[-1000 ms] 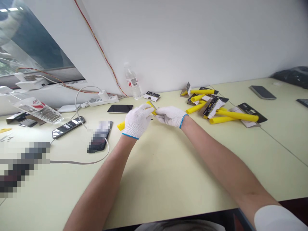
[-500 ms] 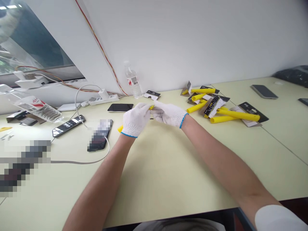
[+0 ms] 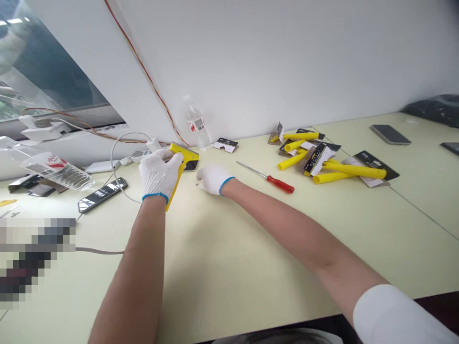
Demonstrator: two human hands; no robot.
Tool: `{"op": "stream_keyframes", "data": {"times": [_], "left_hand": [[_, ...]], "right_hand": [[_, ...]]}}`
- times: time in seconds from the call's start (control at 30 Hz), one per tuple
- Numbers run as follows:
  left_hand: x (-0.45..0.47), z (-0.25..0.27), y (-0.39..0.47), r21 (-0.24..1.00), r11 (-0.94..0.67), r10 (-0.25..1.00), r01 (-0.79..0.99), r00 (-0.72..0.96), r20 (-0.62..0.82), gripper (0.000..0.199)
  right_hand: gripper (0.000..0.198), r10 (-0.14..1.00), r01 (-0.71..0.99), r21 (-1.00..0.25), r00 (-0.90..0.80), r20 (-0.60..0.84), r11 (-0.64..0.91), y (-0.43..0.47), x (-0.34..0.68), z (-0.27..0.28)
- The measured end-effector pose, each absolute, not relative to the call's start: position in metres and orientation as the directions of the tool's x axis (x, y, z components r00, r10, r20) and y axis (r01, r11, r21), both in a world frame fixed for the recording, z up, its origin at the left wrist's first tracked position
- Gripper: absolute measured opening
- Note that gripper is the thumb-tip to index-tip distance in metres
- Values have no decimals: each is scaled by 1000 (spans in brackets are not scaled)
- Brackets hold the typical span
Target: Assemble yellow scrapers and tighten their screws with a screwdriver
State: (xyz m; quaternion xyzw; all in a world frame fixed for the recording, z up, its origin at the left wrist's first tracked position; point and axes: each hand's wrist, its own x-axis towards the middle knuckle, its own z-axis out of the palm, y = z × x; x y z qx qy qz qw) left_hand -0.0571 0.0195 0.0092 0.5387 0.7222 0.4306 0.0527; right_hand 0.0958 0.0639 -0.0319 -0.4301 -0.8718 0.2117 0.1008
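Note:
In a white knitted glove, my left hand (image 3: pixel 160 173) is closed around a yellow scraper (image 3: pixel 185 152). Its wide head points up and away, and the handle slants down behind the hand. My right hand (image 3: pixel 212 179), gloved too, is low over the table to the right of the scraper. Its fingers are curled together, with a tiny dark piece (image 3: pixel 196 184) at the tips, too small to name. A screwdriver (image 3: pixel 280 184) with a red handle lies to the right of that hand, its shaft pointing to the back left.
Yellow tubular handles (image 3: pixel 353 169) and cardboard packaging (image 3: pixel 319 158) are piled at the right. A water bottle (image 3: pixel 197 125) stands by the wall, and another bottle (image 3: pixel 57 165) lies at the left. Phones (image 3: pixel 103 195) and a white cable (image 3: pixel 100 250) are on the left side.
My hands have moved apart. The left has carried the scraper leftward, so its head shows now. My right hand has moved left and down, and the screwdriver now lies on the table.

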Motion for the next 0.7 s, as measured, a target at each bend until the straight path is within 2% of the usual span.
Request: {"op": "stream_keyframes", "data": {"times": [0.23,0.33,0.5,0.57,0.7], "left_hand": [[-67,14,19,670,123,831,732,-445,333,36],[-68,13,18,664,109,845,740,-421,330,35],[-60,18,12,695,123,876,708,-407,259,27],[-56,20,10,721,118,900,683,-381,213,25],[-46,16,10,788,103,950,607,-295,104,27]], "right_hand": [[7,774,708,-460,-630,-70,535,90,57,-32],[17,794,705,-507,-605,-63,497,91,52,-32],[48,808,621,-643,-590,-6,449,78,66,-29],[42,808,563,-711,-590,13,422,71,83,-28],[17,822,430,-854,-570,-4,294,55,134,-29]]}}
